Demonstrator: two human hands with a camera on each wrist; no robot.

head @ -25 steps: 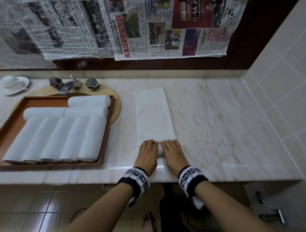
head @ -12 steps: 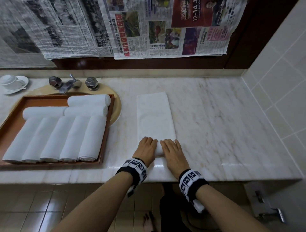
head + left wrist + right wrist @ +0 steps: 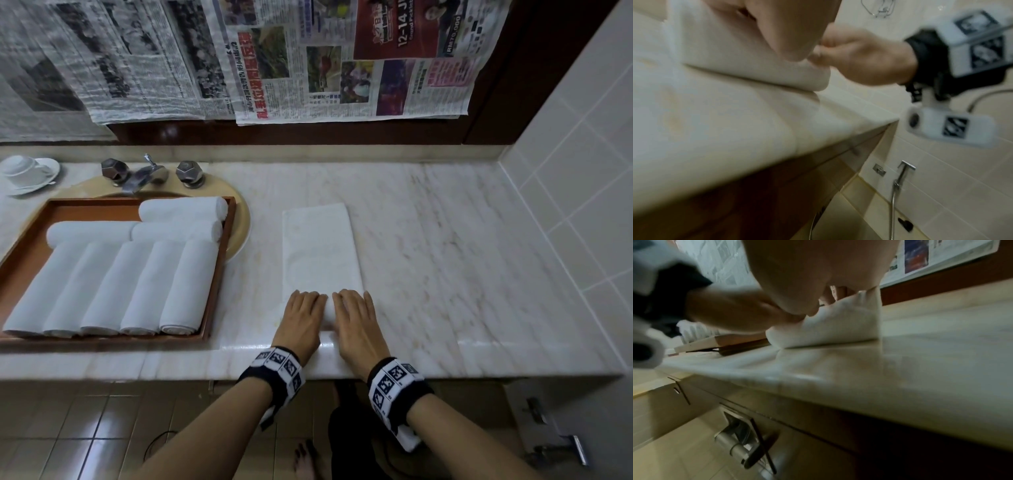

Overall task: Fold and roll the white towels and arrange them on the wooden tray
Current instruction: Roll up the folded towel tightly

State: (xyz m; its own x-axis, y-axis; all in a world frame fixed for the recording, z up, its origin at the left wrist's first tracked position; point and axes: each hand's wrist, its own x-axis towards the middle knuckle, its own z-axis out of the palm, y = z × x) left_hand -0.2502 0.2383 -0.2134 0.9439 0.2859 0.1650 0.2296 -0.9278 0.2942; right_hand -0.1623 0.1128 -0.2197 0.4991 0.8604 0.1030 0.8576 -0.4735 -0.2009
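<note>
Now | both hands [image 3: 301, 322] [image 3: 358, 323] clasp towel [image 3: 320, 253] roll | flat part shorter than before

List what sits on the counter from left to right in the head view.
cup and saucer → wooden tray holding rolled towels → folded towel, with the left hand and right hand on its near end.
</note>
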